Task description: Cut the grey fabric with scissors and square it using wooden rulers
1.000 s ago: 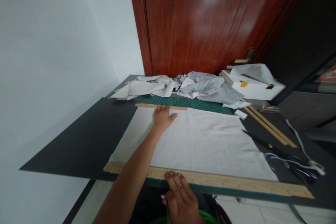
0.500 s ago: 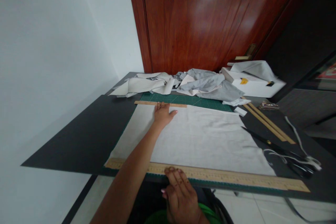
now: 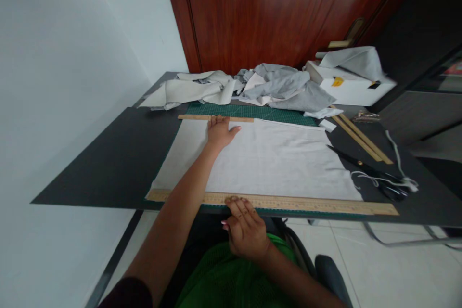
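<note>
- Head view: white cloth (image 3: 270, 159) spread flat over green cutting mat (image 3: 245, 109), on dark surface (image 3: 94, 168).
- Reaches across cloth with left arm; sets left hand (image 3: 219, 134) palm down at far edge, fingers open and extended over short wooden ruler (image 3: 241, 119), thumb out sideways above cloth.
- Rests right hand (image 3: 248, 231) at near edge, fingers straight, side by side, unclosed, tips on long wooden ruler (image 3: 288, 201); thumb lower, in front of surface edge.
- Long ruler along near edge of cloth, right end past it, over bare surface.
- To the right: black scissors (image 3: 361, 163), tip at cloth's side edge, handles crossed by white cord (image 3: 396, 154).
- Farther back: two wooden strips (image 3: 355, 134), near small white piece (image 3: 327, 125).
- Behind mat: crumpled cream fabric (image 3: 197, 90) leftward, crumpled gray fabric (image 3: 285, 87) mid, white box (image 3: 346, 87) rightward, gray cloth (image 3: 355, 60) on top.
- Beyond: red-brown door (image 3: 260, 14).
</note>
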The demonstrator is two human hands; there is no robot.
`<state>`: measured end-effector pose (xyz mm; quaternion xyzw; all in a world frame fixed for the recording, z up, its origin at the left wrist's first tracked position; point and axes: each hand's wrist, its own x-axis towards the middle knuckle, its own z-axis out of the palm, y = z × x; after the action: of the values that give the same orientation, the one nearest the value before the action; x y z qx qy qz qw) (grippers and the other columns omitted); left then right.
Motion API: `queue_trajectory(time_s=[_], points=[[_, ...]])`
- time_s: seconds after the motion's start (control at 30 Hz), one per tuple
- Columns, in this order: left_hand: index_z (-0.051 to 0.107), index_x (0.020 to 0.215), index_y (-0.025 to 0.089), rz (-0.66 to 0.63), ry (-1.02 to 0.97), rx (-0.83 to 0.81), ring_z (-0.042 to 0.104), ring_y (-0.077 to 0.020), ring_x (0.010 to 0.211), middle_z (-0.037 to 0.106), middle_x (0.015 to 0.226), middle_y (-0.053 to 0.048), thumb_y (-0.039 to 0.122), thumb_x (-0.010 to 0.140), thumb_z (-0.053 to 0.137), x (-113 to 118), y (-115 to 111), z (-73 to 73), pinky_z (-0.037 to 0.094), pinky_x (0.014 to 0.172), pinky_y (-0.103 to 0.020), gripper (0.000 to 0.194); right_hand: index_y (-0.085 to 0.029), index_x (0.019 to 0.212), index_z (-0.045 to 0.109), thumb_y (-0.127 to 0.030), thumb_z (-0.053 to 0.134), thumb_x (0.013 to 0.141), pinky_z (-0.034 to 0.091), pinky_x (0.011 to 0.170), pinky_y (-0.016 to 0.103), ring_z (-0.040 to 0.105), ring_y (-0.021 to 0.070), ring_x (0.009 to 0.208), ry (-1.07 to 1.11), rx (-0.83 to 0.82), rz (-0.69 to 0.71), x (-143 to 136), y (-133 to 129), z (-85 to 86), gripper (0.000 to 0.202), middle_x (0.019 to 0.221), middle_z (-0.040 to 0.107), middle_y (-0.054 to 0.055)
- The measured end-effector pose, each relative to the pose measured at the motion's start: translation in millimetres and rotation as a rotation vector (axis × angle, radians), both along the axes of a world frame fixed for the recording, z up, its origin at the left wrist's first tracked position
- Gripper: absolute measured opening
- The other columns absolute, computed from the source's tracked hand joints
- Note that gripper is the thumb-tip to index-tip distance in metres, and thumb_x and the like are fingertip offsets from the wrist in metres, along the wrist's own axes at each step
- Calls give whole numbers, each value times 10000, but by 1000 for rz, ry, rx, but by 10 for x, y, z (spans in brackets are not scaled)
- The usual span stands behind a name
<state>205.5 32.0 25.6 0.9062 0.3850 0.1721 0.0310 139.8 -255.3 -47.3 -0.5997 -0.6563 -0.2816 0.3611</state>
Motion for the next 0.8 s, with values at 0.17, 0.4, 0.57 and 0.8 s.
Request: queue_trajectory(time_s=[0.17, 0.4, 0.57, 0.8], points=[[647, 1362, 216, -6, -14, 9, 440, -397, 1446, 604, 1443, -156, 664, 1007, 519, 1, -6, -2, 317, 1225, -514, 586, -191, 903, 643, -184, 524, 1000, 449, 1219, 423, 631, 253, 1361, -5, -6, -4, 3, -8, 25, 154, 1282, 768, 160], [656, 1355, 225, -8, -5, 6, 452, -392, 1428, 604, 1435, -158, 665, 1005, 520, 2, -4, 9, 320, 1221, -513, 579, -193, 901, 637, -199, 537, 1006, 452, 1219, 426, 634, 255, 1358, 0, -5, -3, 8, -9, 2, 145, 1285, 767, 164], [648, 1365, 231, -7, 0, 7, 454, -387, 1427, 602, 1437, -151, 670, 1007, 511, 2, -10, 16, 328, 1217, -513, 582, -198, 906, 634, -209, 553, 1002, 444, 1225, 435, 610, 255, 1388, -1, -9, -2, 6, -10, -12, 126, 1308, 757, 167], [650, 1361, 219, 0, 1, 14, 458, -390, 1426, 610, 1432, -158, 670, 1005, 516, 2, -28, 21, 320, 1218, -504, 589, -196, 897, 636, -206, 536, 1009, 435, 1229, 430, 623, 255, 1371, -11, -11, -3, 7, -10, -4, 150, 1290, 764, 166]])
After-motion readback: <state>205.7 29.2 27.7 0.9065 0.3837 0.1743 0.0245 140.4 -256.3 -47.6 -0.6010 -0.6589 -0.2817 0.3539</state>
